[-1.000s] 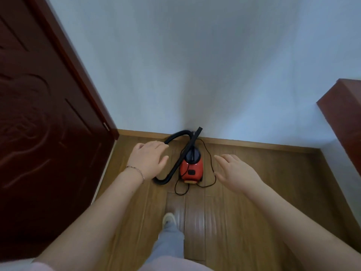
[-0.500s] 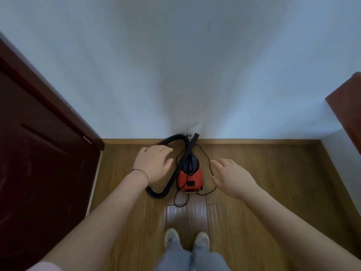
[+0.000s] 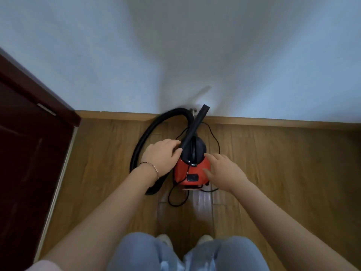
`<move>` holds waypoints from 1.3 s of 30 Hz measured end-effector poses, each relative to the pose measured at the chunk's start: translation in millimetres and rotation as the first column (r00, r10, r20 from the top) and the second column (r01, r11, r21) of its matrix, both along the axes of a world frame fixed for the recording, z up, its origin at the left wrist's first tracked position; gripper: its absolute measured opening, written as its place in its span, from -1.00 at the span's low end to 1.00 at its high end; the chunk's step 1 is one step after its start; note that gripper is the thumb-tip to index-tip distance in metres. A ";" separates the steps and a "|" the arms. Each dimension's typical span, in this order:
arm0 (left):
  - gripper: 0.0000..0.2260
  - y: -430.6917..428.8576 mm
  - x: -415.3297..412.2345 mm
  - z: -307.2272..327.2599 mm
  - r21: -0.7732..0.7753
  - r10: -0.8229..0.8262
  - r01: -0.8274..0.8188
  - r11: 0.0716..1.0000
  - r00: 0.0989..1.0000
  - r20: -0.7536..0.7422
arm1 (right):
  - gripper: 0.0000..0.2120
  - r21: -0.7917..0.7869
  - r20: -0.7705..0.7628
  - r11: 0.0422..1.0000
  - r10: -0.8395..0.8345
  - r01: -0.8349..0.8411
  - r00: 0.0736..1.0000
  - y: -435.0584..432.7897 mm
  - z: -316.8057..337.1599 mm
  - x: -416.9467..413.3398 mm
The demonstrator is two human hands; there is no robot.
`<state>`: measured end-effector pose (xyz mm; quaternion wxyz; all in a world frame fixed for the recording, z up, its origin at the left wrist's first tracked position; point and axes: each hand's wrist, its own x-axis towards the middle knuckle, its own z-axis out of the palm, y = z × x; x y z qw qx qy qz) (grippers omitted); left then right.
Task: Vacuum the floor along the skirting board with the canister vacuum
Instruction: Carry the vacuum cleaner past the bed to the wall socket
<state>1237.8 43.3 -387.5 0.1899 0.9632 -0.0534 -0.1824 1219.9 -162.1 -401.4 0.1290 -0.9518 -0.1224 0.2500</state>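
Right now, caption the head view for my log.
Both hands reach the red vacuum by the skirting board: left hand at its nozzle.

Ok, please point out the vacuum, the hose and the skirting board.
vacuum (image 3: 192,171): head view, on its red body.
hose (image 3: 145,137): head view, on its black curve.
skirting board (image 3: 273,123): head view, on its right stretch.

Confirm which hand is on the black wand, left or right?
The left hand, the one with the bracelet, has its fingers at the base of the black wand. The right hand is spread over the red canister instead.
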 end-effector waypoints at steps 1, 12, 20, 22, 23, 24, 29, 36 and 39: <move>-0.63 -3.6 3.4 -26.0 -0.003 -0.003 0.003 1.000 1.000 -0.007 | -0.47 0.007 0.001 1.000 -0.003 0.003 1.000 -0.7 -25.5 4.7; -0.60 -14.2 54.0 -244.5 -0.301 0.359 -0.366 0.880 0.930 -0.081 | -0.46 0.424 -0.179 0.751 -0.477 0.505 0.860 5.0 -213.8 81.4; -0.46 -21.4 55.8 -319.4 -0.395 0.467 -0.558 0.730 0.828 -0.310 | -0.45 0.506 -0.547 0.389 -0.546 0.770 0.635 21.7 -274.9 86.6; -0.46 -19.4 51.8 -324.1 -0.433 0.474 -0.569 0.699 0.822 -0.314 | -0.56 0.508 -0.602 0.358 -0.503 0.783 0.620 25.7 -281.9 86.6; -0.47 -18.1 51.3 -325.6 -0.446 0.475 -0.561 0.698 0.828 -0.299 | -0.61 0.520 -0.600 0.358 -0.494 0.776 0.630 27.7 -284.3 87.6; -0.49 -17.1 50.7 -327.0 -0.455 0.472 -0.552 0.699 0.834 -0.286 | -0.65 0.535 -0.589 0.355 -0.494 0.767 0.639 29.6 -286.9 88.4; -0.50 -13.7 45.4 -336.2 -0.456 0.439 -0.507 0.732 0.862 -0.254 | -0.71 0.625 -0.554 0.322 -0.460 0.711 0.694 30.6 -297.4 84.6; -0.70 -7.3 38.6 -344.2 -0.420 0.387 -0.458 0.784 0.889 -0.245 | -0.72 0.689 -0.484 0.349 -0.431 0.635 0.762 26.3 -303.0 79.9; -0.64 -2.8 39.6 -340.0 -0.400 0.369 -0.424 0.812 0.905 -0.211 | -0.72 0.698 -0.448 0.365 -0.448 0.616 0.774 27.9 -301.2 79.5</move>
